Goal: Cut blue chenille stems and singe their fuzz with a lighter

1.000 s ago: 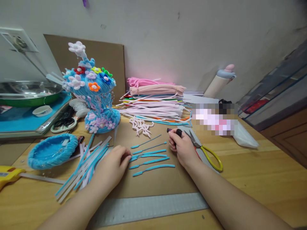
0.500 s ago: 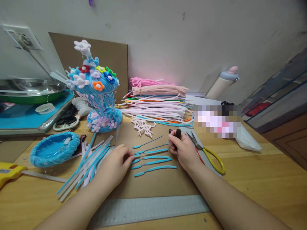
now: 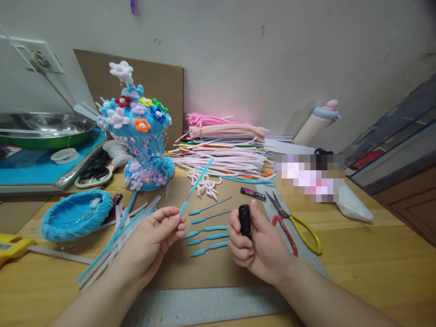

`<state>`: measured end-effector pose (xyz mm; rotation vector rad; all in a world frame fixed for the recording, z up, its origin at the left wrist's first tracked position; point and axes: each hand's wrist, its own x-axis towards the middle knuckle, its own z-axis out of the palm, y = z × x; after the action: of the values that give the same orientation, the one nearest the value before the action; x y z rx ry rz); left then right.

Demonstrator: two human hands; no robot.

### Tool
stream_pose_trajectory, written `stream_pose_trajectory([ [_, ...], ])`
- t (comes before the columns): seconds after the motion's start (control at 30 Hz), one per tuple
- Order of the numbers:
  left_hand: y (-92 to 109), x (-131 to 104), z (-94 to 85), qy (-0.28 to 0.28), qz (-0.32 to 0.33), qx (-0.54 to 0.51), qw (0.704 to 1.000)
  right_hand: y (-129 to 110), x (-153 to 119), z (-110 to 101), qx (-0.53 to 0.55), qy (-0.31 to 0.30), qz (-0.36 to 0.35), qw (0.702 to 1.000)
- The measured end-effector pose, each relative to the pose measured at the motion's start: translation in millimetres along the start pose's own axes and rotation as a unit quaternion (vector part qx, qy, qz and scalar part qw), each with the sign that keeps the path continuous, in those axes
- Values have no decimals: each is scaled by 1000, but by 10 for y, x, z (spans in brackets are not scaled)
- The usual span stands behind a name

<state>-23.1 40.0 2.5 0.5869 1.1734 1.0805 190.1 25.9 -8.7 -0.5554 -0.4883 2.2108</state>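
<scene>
My left hand [image 3: 160, 231] pinches the lower end of a blue pipe cleaner [image 3: 196, 185], which points up and to the right. My right hand [image 3: 260, 243] is closed around a small black cylindrical device [image 3: 244, 220] held upright; its exact kind does not show. Between my hands, several blue pipe-cleaner pieces [image 3: 207, 241] lie in a row on a sheet of brown cardboard [image 3: 204, 274]. The two farthest ones have thin, bare-looking stretches [image 3: 214, 216]. Behind them rests a heap of pale pink bent pipe-cleaner pieces [image 3: 204, 184].
Red-and-yellow-handled pliers or scissors [image 3: 286, 215] lie at right beside a dark, printed small stick [image 3: 252, 194]. A flowered blue pipe-cleaner model [image 3: 136, 120] stands left, near a blue oval dish [image 3: 76, 215]. Pipe-cleaner bundles [image 3: 225, 141] are stacked against the wall. A yellow glue gun [image 3: 12, 247] sits left.
My left hand has picked up one blue pipe cleaner from the row and raised it. My right hand has come nearer with the black device upright, uncovering the dark stick behind.
</scene>
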Motion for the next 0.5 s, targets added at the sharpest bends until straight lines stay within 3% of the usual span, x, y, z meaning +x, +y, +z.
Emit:
stream_pose_trajectory([
  [0.07, -50, -34, 34, 5, -37, -16, 999, 39, 14, -5, -11, 8, 19, 1000],
  [0.2, -126, -88, 72, -14, -69, -13, 997, 120, 41, 12, -53, 49, -20, 997],
  [0.33, -160, -112, 87, -46, -58, 1, 997, 144, 59, 10, -38, 45, 26, 998],
  [0.5, -161, -184, 169, -33, -11, 28, 999, 151, 89, -19, 1, 14, 94, 995],
])
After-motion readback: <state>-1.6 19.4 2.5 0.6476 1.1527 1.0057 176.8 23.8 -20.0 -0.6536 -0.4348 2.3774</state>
